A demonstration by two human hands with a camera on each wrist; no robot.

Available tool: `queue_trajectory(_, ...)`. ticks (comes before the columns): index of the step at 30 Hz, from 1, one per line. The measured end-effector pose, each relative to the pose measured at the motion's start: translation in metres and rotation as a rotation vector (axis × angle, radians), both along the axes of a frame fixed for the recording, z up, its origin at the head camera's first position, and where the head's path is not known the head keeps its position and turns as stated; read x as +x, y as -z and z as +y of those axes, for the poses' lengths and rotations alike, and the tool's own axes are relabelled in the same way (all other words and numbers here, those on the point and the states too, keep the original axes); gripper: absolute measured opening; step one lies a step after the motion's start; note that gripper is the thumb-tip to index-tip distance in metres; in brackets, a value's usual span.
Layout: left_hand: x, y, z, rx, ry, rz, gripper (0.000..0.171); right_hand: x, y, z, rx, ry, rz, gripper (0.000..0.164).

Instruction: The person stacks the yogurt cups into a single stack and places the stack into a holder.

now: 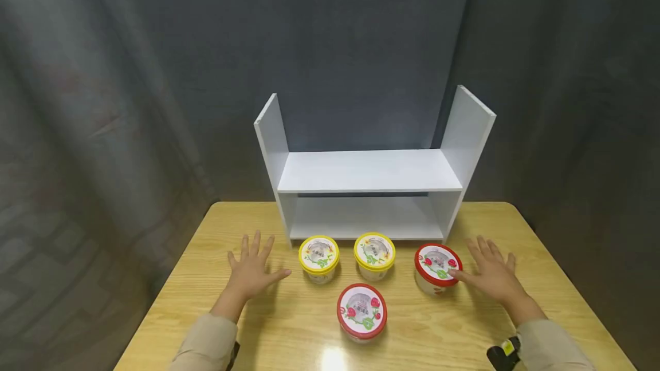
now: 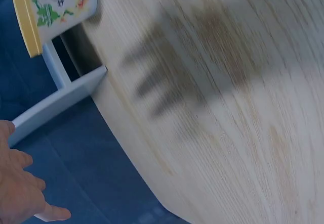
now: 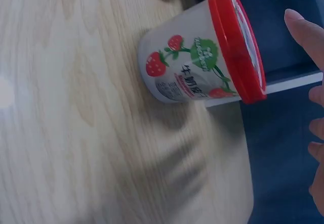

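Observation:
My left hand (image 1: 250,273) hovers over the left of the wooden table with its fingers spread, holding nothing. The closest thing to it is a tub with a yellow lid (image 1: 319,253). A second yellow-lidded tub (image 1: 374,249) stands to the right of that one. My right hand (image 1: 492,273), fingers also spread, is beside a red-lidded tub (image 1: 437,262) printed with strawberries. In the head view its thumb overlaps the lid's edge, but the right wrist view shows the thumb (image 3: 305,34) apart from the lid. Another red-lidded tub (image 1: 362,311) stands nearer the front, between the hands.
Behind the tubs stands a white two-tier shelf (image 1: 370,170) with tall side panels, at the back of the table (image 1: 412,336). Dark grey curtains (image 1: 361,44) hang behind and on both sides. The table's back corners are rounded.

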State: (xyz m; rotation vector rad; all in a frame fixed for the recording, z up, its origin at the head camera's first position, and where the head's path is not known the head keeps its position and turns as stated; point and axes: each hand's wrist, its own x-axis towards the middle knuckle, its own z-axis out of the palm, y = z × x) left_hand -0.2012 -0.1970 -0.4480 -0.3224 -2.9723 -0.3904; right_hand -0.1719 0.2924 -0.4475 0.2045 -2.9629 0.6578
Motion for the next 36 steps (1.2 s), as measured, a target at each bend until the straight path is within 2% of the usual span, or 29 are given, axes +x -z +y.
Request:
queue_trajectory(16,-0.011,0.012,0.031,0.046,0.065,-0.017,0.094,-0.008,0.013,-0.019,-0.05,0.015,0.011,0.092)
queue_trajectory(24,-0.014,0.017,0.048,0.118,0.079,-0.03,0.093,-0.015,0.031,-0.025,-0.099,0.004,0.076,0.091)
queue_trajectory(36,-0.018,0.035,0.065,0.188,0.074,-0.064,0.095,-0.011,0.042,-0.033,-0.239,0.059,0.009,0.095)
